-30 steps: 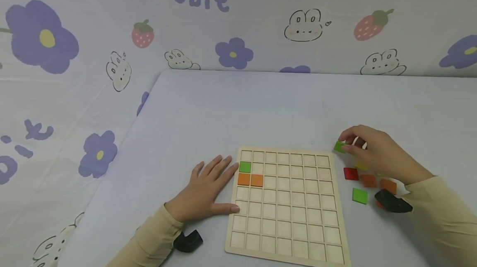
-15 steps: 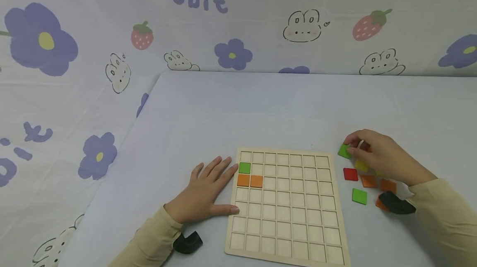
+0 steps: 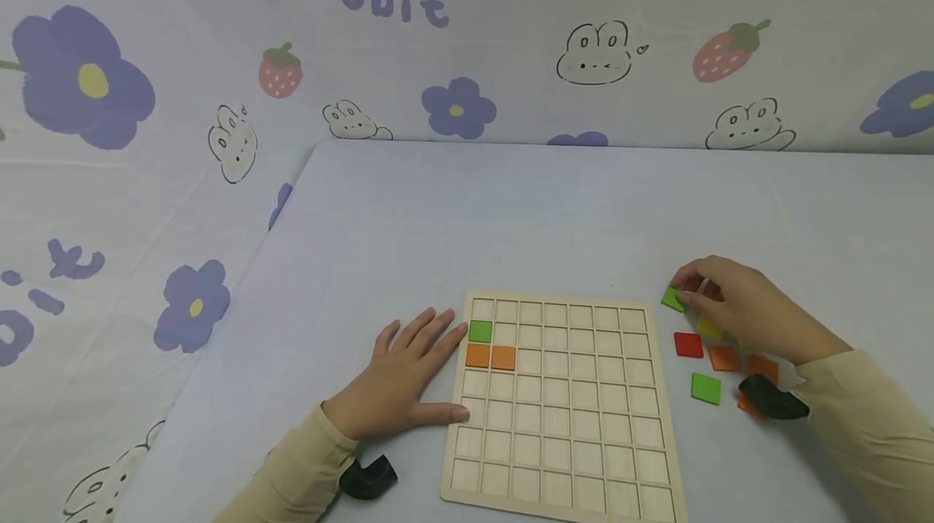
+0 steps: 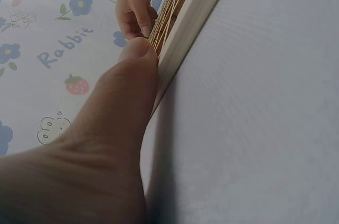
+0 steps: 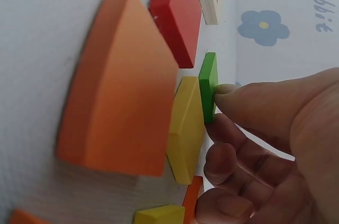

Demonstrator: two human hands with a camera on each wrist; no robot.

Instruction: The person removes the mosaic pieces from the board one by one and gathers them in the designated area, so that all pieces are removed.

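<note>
A pale wooden grid board [image 3: 558, 405] lies in front of me, with one green tile [image 3: 480, 332] and two orange tiles [image 3: 490, 357] seated in its left cells. My left hand [image 3: 404, 385] rests with spread fingers along the board's left edge; its thumb [image 4: 124, 81] touches the rim. Off the board's upper right corner, my right hand [image 3: 737, 304] pinches a second green tile [image 3: 673, 298] between thumb and finger. The right wrist view shows the thumb on the face of that green tile [image 5: 208, 87], right beside a yellow tile [image 5: 186, 131].
Right of the board lie a red tile [image 3: 688, 345], another green tile [image 3: 705, 388], and several orange and yellow tiles, partly under the right hand and wrist. Black curved pieces [image 3: 368, 477] sit at both wrists. A printed cloth [image 3: 525, 36] stands behind the white table [image 3: 467, 215].
My right hand has shifted slightly right and toward me, and the green tile at its fingertips has moved with it. The left hand and the board have stayed put.
</note>
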